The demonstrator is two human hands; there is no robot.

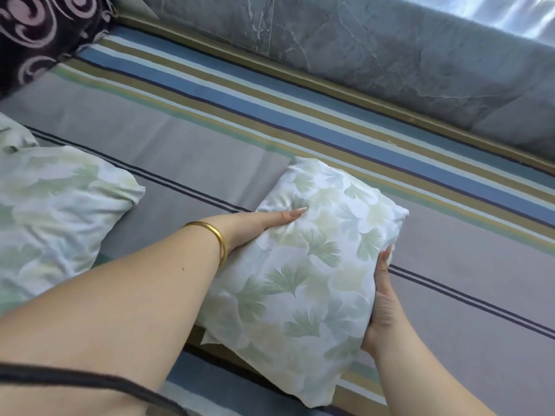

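A white pillow with a pale green leaf print (pixel 312 265) lies on the striped bed sheet (pixel 210 163), its near corner hanging over the bed's front edge. My left hand (pixel 255 228), with a gold bangle on the wrist, grips the pillow's left side, thumb pressed into the top and fingers hidden underneath. My right hand (pixel 383 298) holds the pillow's right edge, with fingers curled round it.
A second pillow in the same leaf print (pixel 57 211) lies at the left. A dark purple cushion with pink swirls (pixel 39 34) sits at the far left corner. A grey marbled ledge (pixel 390 55) runs along the far side of the bed.
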